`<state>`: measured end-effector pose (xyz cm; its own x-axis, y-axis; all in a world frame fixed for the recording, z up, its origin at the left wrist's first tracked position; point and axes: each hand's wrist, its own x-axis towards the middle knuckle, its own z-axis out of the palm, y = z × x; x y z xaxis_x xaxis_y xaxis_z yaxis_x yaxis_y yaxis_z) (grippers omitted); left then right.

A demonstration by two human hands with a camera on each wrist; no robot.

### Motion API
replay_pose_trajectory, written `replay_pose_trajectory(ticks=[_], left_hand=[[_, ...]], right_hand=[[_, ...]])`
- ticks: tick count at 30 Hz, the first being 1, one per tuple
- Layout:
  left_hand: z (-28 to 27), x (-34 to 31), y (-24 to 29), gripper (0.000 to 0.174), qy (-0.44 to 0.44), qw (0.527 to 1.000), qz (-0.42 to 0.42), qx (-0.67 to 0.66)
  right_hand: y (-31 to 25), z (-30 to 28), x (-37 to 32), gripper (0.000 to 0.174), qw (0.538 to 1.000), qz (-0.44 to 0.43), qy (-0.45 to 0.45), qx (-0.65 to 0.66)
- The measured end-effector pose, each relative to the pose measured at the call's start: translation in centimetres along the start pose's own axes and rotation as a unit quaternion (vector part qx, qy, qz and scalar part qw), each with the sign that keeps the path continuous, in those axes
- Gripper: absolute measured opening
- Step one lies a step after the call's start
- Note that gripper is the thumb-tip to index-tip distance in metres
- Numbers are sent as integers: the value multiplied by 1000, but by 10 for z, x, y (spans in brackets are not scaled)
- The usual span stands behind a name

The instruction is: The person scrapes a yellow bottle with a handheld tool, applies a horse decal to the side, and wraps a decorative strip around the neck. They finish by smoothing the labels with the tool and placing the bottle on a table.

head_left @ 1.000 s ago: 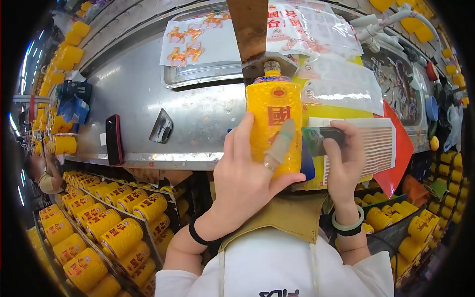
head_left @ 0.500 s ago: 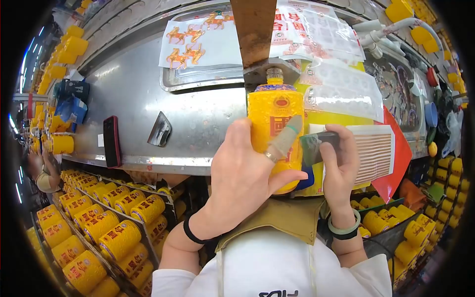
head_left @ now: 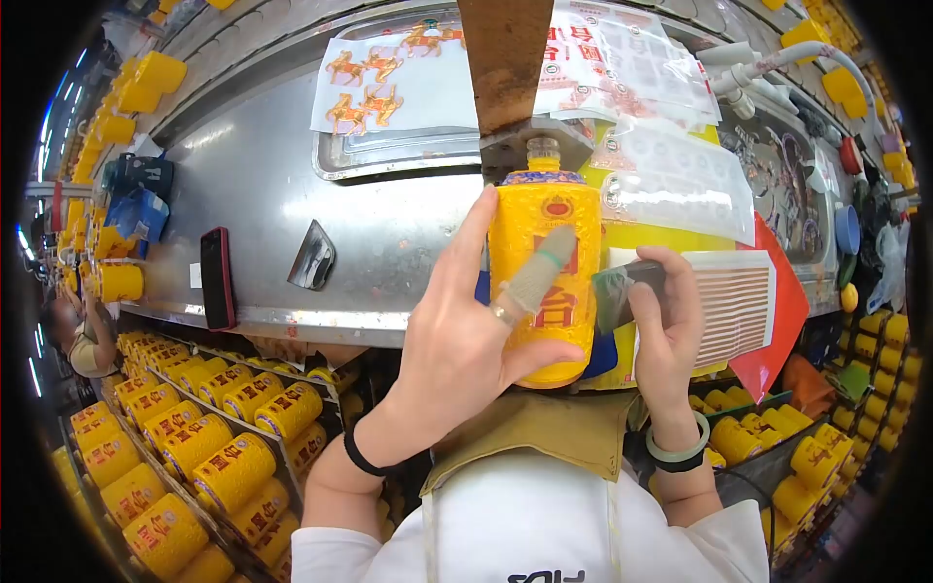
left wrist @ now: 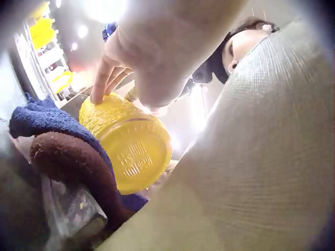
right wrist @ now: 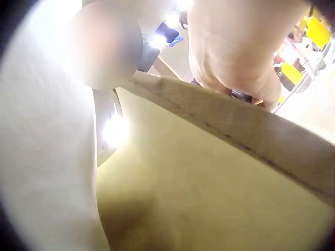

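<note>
A yellow textured bottle [head_left: 569, 321] with red characters lies in front of me, its clear neck pointing away beside a metal bracket [head_left: 525, 146]. My left hand [head_left: 452, 335] lies over its left side. The index finger, in a pale finger cot [head_left: 535, 282], rests across the bottle's front, with the thumb stretched over the lower part. In the left wrist view the bottle's round base [left wrist: 137, 154] faces the camera beside blue and brown cloths [left wrist: 63, 151]. Close to the bottle's right side, my right hand [head_left: 671, 321] pinches a flat dark green piece [head_left: 622, 291] between thumb and fingers.
A wooden post [head_left: 503, 68] stands behind the bottle. Sticker sheets [head_left: 671, 185], a striped sheet [head_left: 729, 301] and a red sheet [head_left: 777, 311] lie to the right. Leftward are a phone [head_left: 219, 279], a dark shiny piece [head_left: 313, 255] and a tray [head_left: 340, 160]. Racks of yellow bottles [head_left: 233, 471] flank me.
My left hand has shifted left and its finger lies lower across the bottle, with more red lettering showing. The middle finger now stretches along the left edge. My right hand keeps its pinch.
</note>
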<state>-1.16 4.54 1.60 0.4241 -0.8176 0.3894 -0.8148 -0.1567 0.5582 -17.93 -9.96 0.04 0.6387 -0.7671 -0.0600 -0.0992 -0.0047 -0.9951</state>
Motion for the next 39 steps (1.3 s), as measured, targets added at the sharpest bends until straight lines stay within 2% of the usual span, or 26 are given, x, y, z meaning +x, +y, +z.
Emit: replay_pose_trajectory(ticks=[2,7,9,10,11,13,15,16,18,19,21,22,23,25,26,28,31,33,35,37,39], left_hand=[[-3,7,-1,79,-33,999,19,2],[-3,21,-11,81,-39,999,5,4],[-3,25,-14,73,-32,998,-41,-39],[-3,27,-19,73,-32,998,-41,-40],[-3,28,-26,66,-23,997,-58,-53],[-1,23,-34,59,-10,995,-74,-66],[5,17,-38,53,56,990,-78,-107],[9,12,-40,60,76,983,-80,-148],[9,5,-40,61,101,972,-99,-189],[8,2,-39,63,125,958,-117,-228],[1,0,-36,68,114,958,-136,-223],[-1,-1,-36,70,119,954,-143,-234],[-2,-3,-35,71,122,950,-150,-245],[-3,-7,-33,75,114,953,-146,-238],[-2,-9,-31,76,119,948,-148,-254],[-3,-11,-29,78,124,944,-149,-268],[-7,-15,-27,81,120,939,-158,-282],[-7,-18,-26,83,112,933,-172,-295],[-4,-22,-24,82,103,931,-175,-303],[1,-24,-17,80,89,933,-162,-307],[7,-29,-11,79,88,932,-150,-317]], right_hand=[[0,-1,-1,31,1000,-2,-2,-1],[-1,-2,0,31,1000,-7,-3,-5],[-8,-4,6,29,999,-29,-11,-27],[-11,-4,11,29,996,-64,-13,-54],[-15,-6,20,29,992,-99,-15,-80],[-27,-8,41,35,954,-249,-14,-169],[-47,-6,63,33,845,-437,-47,-305],[-53,-4,61,33,844,-437,-47,-306],[-61,7,54,34,748,-520,-177,-373],[-60,16,41,34,751,-521,-240,-328],[-66,30,17,32,754,-485,-326,-299],[-66,34,19,28,749,-484,-320,-319],[-72,32,27,34,742,-443,-317,-392],[-70,36,67,30,756,-459,-207,-417],[-73,33,82,30,756,-460,-205,-418],[-81,22,100,26,691,-558,-115,-445],[-51,21,63,28,675,-609,-148,-389],[-53,18,23,29,708,-569,-284,-306],[-58,10,15,31,734,-499,-300,-349],[-38,5,44,34,805,-450,-143,-359],[-40,-7,63,34,877,-354,-8,-325]])
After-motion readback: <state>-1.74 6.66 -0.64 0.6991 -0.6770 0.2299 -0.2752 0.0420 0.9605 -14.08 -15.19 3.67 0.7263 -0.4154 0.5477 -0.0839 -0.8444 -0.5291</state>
